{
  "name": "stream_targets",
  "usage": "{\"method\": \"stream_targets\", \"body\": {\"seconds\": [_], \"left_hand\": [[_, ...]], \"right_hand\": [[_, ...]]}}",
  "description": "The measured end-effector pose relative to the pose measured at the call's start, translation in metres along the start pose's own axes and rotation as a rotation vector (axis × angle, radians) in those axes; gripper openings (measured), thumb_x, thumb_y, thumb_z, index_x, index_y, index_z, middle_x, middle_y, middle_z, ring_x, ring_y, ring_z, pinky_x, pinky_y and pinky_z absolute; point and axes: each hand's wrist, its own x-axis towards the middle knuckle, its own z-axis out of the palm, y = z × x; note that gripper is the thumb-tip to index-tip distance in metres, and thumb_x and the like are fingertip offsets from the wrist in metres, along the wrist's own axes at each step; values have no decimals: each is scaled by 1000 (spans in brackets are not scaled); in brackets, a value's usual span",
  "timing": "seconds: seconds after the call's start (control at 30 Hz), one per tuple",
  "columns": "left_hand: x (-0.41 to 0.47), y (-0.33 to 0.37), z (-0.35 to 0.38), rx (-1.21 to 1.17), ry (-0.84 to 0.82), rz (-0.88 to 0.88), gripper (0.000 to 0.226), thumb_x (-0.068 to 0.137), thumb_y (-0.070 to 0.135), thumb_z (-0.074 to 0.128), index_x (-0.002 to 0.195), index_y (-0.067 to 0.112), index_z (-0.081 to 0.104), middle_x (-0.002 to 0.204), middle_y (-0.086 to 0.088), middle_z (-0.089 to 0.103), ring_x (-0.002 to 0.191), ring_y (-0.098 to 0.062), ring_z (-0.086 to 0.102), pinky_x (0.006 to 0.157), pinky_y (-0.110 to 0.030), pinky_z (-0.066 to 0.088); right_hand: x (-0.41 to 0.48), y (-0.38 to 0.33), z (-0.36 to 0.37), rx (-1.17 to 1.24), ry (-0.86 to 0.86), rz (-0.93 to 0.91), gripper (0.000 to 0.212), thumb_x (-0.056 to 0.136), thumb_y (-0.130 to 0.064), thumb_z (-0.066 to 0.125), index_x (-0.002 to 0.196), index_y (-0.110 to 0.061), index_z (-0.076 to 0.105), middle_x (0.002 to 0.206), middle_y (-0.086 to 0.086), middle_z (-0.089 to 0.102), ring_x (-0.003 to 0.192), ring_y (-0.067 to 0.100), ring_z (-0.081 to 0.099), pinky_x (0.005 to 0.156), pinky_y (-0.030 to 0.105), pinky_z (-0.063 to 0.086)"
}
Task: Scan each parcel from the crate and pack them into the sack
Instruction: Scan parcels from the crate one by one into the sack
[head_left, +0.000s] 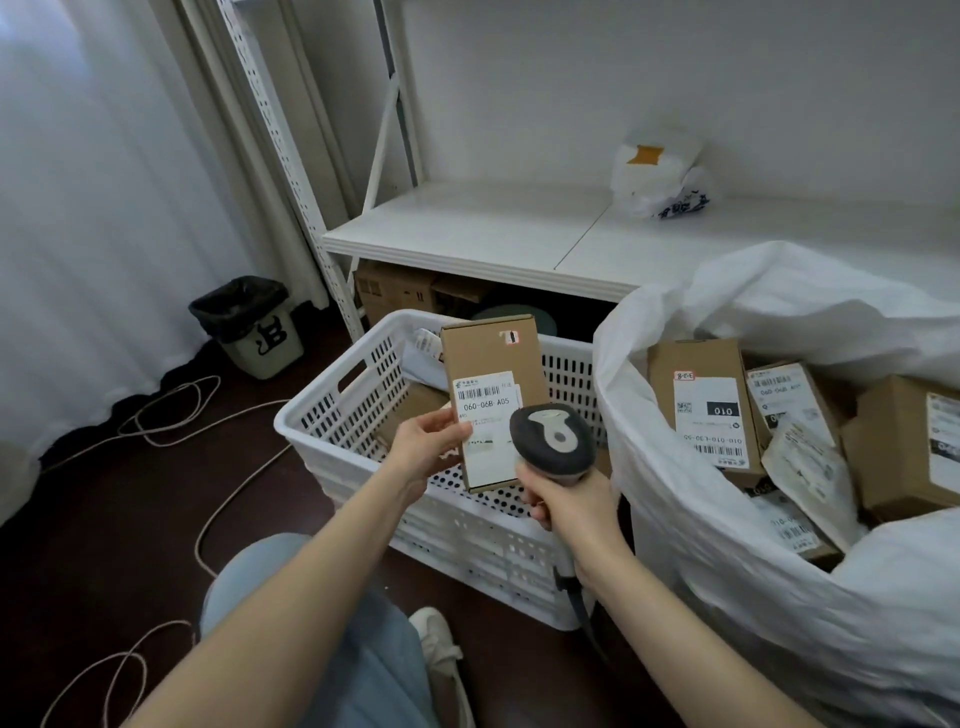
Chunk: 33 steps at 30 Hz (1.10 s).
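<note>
A white slotted crate stood on the dark floor, just beside a white sack at its right. A bin with a black liner sat near the curtain, and pale cable lay looped across the floor. A crumpled white plastic bag rested on the white shelf behind.

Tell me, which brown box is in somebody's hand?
The tall parcel labelled 060-06B-A05: the left hand holds it upright over the crate, facing the scanner in the right hand. The other boxes lie in the crate or sack.
</note>
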Motion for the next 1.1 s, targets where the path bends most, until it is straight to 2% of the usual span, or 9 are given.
{"method": "stream_targets", "body": {"seconds": [0.2, 0.3, 0.5, 0.67, 0.97, 1.1], "left_hand": [[6, -17, 2, 87, -6, 66, 46, 84, 2, 70, 127, 2, 56, 95, 0, 71, 82, -13, 68, 62, -23, 55], [8, -22, 5, 90, -5, 68, 47, 84, 4, 70, 128, 4, 55, 97, 0, 70, 81, -11, 67, 60, -20, 54], [9, -29, 6, 95, -6, 82, 42, 84, 4, 71, 123, 8, 58, 102, -3, 70, 81, -9, 68, 61, -21, 53], [11, -33, 5, 100, -9, 77, 41, 84, 5, 71, 122, 9, 59, 106, -4, 70, 86, -12, 68, 69, -26, 54], [12, -34, 5, 119, -3, 79, 39, 84, 5, 70, 122, 7, 59, 96, 1, 70, 79, -9, 67, 64, -23, 53], [13, -35, 5, 118, 5, 75, 41, 84, 5, 70, 123, 6, 58, 96, 2, 70, 81, -9, 67, 66, -25, 53]], "right_hand": [[-10, 8, 4, -36, -23, 23, 12, 83, -14, 73, 74, -9, 69, 59, 4, 63, 48, 8, 53, 52, 21, 44], [-15, 8, 8, -35, -19, 20, 14, 83, -13, 73, 69, -11, 68, 56, 3, 63, 48, 10, 54, 52, 23, 45], [-21, 7, 11, -30, -3, 85, 13, 81, -11, 71, 69, -10, 67, 52, 1, 60, 46, 11, 52, 53, 25, 45], [-23, 4, 12, -28, -5, 97, 13, 81, -10, 70, 68, -10, 66, 51, 0, 58, 45, 11, 50, 52, 26, 44], [-27, 3, 14, -28, -19, 118, 15, 82, -12, 70, 69, -9, 66, 49, -1, 58, 42, 9, 50, 50, 23, 44], [-26, 2, 14, -30, -16, 119, 15, 82, -13, 70, 68, -9, 66, 48, -2, 58, 41, 8, 50, 51, 23, 44]]}}
